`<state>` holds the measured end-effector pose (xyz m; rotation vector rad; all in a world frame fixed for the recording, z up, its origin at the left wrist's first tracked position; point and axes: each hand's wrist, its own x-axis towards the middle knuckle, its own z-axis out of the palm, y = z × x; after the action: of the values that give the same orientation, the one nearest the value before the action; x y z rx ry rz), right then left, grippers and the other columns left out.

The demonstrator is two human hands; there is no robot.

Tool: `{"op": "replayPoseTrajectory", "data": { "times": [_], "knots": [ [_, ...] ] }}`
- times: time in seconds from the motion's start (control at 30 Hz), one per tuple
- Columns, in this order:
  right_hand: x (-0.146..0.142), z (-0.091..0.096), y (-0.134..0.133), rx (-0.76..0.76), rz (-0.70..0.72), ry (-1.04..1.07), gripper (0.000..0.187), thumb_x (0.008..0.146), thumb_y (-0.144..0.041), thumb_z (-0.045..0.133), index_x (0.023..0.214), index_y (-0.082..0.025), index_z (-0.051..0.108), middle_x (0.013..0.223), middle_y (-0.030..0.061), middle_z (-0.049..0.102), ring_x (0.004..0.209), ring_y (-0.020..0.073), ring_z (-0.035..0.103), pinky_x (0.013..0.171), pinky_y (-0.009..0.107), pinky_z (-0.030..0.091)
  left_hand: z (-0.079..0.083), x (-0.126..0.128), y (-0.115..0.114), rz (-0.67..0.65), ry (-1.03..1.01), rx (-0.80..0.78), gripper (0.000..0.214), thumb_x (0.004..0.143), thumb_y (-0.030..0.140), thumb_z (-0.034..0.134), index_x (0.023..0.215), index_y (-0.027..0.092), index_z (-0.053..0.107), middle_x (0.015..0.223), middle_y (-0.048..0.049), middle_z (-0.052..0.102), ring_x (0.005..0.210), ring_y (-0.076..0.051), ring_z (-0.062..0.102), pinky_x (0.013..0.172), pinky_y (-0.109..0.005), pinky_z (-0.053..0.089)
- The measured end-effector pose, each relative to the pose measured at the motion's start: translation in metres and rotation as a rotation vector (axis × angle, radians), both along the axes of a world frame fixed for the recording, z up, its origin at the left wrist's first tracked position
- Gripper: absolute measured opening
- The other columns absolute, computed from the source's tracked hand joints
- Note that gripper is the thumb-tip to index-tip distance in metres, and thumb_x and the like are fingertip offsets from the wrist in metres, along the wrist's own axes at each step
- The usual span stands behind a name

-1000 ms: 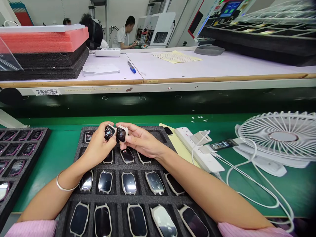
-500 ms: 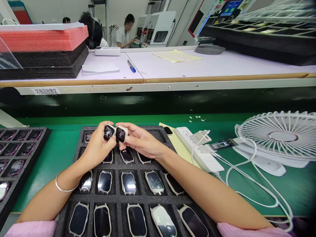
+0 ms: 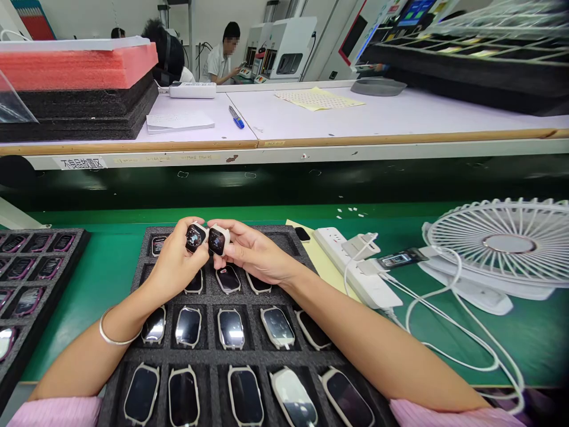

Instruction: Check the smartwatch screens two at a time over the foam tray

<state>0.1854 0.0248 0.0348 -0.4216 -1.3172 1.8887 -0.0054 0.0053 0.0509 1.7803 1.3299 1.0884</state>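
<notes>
Over the far rows of a dark foam tray (image 3: 208,357), both my hands hold smartwatch bodies without straps, side by side. My left hand (image 3: 180,261) is closed round one smartwatch (image 3: 195,236), its dark screen lit with a dial. In my right hand (image 3: 253,252), fingers and thumb grip a second smartwatch (image 3: 217,241) by its pale case; its screen is lit too. The two cases are close together, perhaps touching. Below them, several pale-cased smartwatches (image 3: 232,330) lie in the tray's compartments, screens up. My hands and forearms hide some compartments.
At left stands another foam tray (image 3: 33,320) with purple-rimmed watches. To the right are a white power strip (image 3: 351,267), loose white cables (image 3: 466,350) and a white fan (image 3: 507,246). A shelf (image 3: 275,143) crosses behind, bearing foam stacks (image 3: 80,107). People sit beyond it.
The view has shifted very slightly. Both hands keep their hold on the two smartwatches in nearly the same place.
</notes>
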Motion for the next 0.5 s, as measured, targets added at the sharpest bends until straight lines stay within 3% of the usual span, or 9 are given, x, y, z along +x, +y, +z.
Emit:
{"op": "replayPoseTrajectory", "data": {
  "times": [0.5],
  "knots": [
    [0.0004, 0.0024, -0.0006, -0.002, -0.037, -0.023, 0.052, 0.085, -0.038, 0.084, 0.127, -0.022, 0.057, 0.1, 0.0012, 0.063, 0.077, 0.0133, 0.065, 0.072, 0.026, 0.054, -0.0054, -0.0009, 0.0021, -0.028, -0.063, -0.023, 0.037, 0.081, 0.029, 0.057, 0.116, 0.019, 0.053, 0.104, -0.0044, 0.063, 0.09, -0.017, 0.059, 0.077, -0.029, 0.047]
  ]
}}
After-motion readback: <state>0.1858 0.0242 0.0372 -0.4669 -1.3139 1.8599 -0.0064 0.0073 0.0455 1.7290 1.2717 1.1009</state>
